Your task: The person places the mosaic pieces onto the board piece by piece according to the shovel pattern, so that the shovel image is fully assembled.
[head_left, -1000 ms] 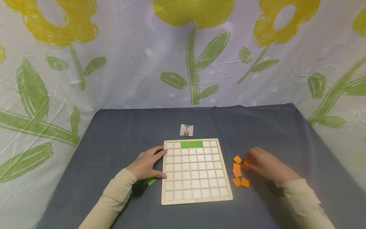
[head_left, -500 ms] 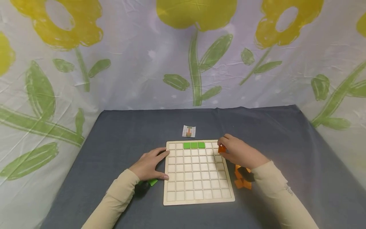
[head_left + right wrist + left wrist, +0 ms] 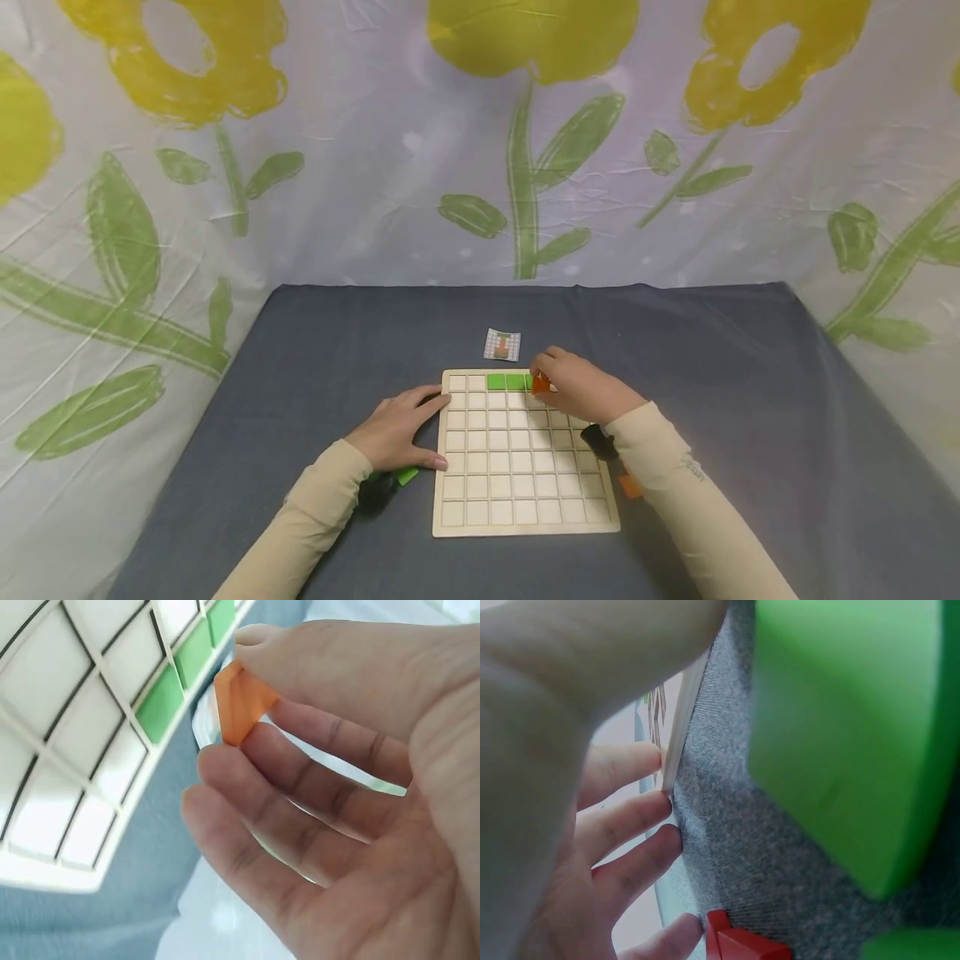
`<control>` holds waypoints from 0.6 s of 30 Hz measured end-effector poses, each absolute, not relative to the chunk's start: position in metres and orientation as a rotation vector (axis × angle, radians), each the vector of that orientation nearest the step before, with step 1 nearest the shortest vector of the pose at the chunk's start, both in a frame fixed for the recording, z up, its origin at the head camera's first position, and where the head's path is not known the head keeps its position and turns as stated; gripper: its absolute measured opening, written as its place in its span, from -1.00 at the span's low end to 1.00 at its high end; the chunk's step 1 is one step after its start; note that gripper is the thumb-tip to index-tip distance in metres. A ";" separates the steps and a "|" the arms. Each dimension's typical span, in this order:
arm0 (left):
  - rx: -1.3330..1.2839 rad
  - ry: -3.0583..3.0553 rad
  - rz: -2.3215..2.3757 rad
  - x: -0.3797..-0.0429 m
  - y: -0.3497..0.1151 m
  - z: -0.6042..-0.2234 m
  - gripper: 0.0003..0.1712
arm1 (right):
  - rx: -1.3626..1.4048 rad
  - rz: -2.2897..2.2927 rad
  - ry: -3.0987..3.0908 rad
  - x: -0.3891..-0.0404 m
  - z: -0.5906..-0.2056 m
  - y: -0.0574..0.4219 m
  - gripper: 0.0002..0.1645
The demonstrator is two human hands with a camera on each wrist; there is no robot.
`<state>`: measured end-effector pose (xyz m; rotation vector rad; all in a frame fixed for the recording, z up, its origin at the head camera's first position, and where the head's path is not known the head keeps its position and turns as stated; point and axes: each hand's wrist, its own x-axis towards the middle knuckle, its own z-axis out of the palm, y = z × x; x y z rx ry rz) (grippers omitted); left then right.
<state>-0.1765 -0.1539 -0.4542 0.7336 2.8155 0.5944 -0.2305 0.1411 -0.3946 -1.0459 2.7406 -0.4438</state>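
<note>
A pale wooden grid board (image 3: 500, 507) lies on the dark cloth. My left hand (image 3: 393, 429) rests at its left edge, thumb and fingers spread and touching the rim. Between thumb and fingertips, my right hand (image 3: 583, 390) pinches an orange square tile (image 3: 244, 705). In the head view this tile is over the board's far row, overlapping the right end of the green tiles (image 3: 497, 382) set there. Three green tiles (image 3: 160, 705) show side by side in the right wrist view.
Beyond the board lies a small printed card (image 3: 502, 345) with a coloured grid pattern. Loose orange tiles (image 3: 630, 487) are partly hidden by the right forearm. Near the left wrist lie loose green tiles (image 3: 840, 735) and red pieces (image 3: 750, 945). A flower-print curtain (image 3: 375, 167) stands behind.
My right hand has picked up an orange tile from the loose ones at the right and carried it left over the board's far row. The left hand stays at the board's edge.
</note>
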 end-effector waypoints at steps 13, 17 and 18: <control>0.740 2.803 0.602 -0.175 -0.156 -0.453 0.11 | -1.161 -0.324 2.751 -0.232 -0.417 0.115 -0.68; 0.739 2.801 0.595 -0.175 -0.155 -0.452 0.10 | -1.181 -0.342 2.744 -0.230 -0.419 0.114 -0.70; 0.740 2.802 0.593 -0.175 -0.155 -0.452 0.10 | -1.181 -0.343 2.740 -0.230 -0.419 0.113 -0.70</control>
